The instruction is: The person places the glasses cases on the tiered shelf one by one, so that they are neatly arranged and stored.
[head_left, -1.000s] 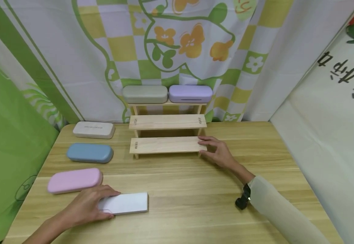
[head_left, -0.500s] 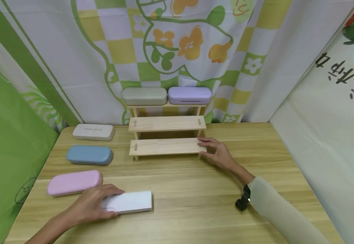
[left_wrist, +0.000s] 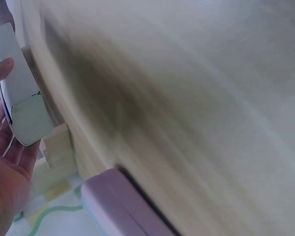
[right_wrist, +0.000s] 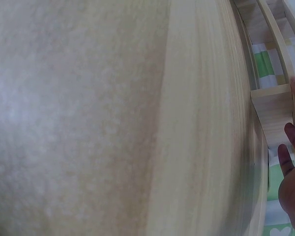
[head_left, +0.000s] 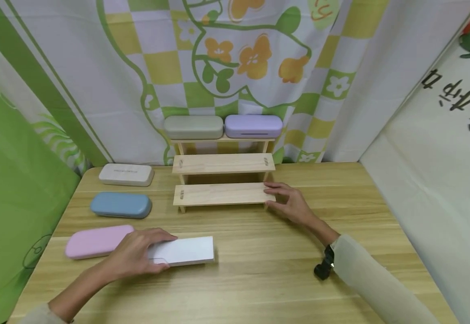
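The white case (head_left: 184, 251) has moved rightward and nearer the wooden stand (head_left: 223, 163). At left, the pink case (head_left: 97, 243), blue case (head_left: 120, 205) and pale case (head_left: 126, 174) lie spaced apart, perhaps for easy grasping. The left hand (head_left: 135, 253) clamps the white case's left end, leaving its right end free. Well apart, the right hand (head_left: 293, 205) grips the lowest tier (head_left: 220, 194) at its right end, seemingly for steadiness.

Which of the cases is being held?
The white case in the left hand, the only one with fingers around it. The pale lettered case rests on the table.
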The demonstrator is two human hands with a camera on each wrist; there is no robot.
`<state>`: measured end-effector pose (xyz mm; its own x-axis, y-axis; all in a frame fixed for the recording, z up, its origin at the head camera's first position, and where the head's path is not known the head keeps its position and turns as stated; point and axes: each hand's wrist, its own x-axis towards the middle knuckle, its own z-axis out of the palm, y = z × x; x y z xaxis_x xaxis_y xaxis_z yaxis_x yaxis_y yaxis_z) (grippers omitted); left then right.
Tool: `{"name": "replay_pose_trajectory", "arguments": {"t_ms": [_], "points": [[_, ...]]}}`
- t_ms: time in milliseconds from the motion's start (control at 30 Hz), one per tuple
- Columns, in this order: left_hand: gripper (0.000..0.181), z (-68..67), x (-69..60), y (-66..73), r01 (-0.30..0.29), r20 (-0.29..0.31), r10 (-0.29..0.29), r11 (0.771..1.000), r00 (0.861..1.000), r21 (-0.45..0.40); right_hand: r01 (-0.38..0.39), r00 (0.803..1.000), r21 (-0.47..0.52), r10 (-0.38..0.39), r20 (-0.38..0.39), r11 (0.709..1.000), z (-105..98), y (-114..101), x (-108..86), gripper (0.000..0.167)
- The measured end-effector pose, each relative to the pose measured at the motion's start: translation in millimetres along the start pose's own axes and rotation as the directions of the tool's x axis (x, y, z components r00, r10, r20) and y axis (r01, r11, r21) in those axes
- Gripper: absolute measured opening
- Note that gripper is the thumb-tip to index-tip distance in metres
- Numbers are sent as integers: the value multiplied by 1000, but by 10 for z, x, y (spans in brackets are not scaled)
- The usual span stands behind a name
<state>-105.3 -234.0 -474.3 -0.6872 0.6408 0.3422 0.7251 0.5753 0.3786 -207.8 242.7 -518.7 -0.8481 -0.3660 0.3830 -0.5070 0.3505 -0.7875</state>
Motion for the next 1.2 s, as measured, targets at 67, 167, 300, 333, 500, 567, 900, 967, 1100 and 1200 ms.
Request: {"name": "replay_pose_trajectory", "arguments": {"t_ms": [67,167,300,333,500,567,900,967,1100,1200], "points": [[63,-15,61,-5,-6,-8,6,1000,1000,1,5,1000,-1,-5,0,1000,-3,2,0,35],[65,-41,147,-5,-3,-18,3,1000,1000,-3,13,1000,-1,-13,2,1000,-3,-2,5,35],[64,-85,270,7,25,-8,-25,999,1000,-27,8,1000,-4,-8,7,1000,-2,2,7,36],[63,-97,301,12,29,-6,-29,999,1000,-32,2,1000,-3,-2,8,1000,-2,4,7,36],[60,-151,461,20,30,-8,-30,999,1000,-44,-12,1000,1,12,11,1000,-2,4,9,37],[60,-169,520,25,38,-6,-38,998,999,-56,-11,1000,0,11,10,1000,0,2,9,37],[58,-240,812,17,52,-46,-54,998,997,-47,15,1000,-8,-15,-1,1000,-2,-17,4,37],[57,-251,869,12,37,-63,-40,998,997,-42,22,1000,-2,-22,-2,1000,-2,-29,6,37],[57,-274,984,14,13,-85,-15,1000,996,-27,28,1000,-5,-28,-3,1000,2,-37,9,37],[57,-295,1077,26,15,-85,-17,999,996,-29,25,1000,-16,-25,0,1000,2,-34,11,37]]}}
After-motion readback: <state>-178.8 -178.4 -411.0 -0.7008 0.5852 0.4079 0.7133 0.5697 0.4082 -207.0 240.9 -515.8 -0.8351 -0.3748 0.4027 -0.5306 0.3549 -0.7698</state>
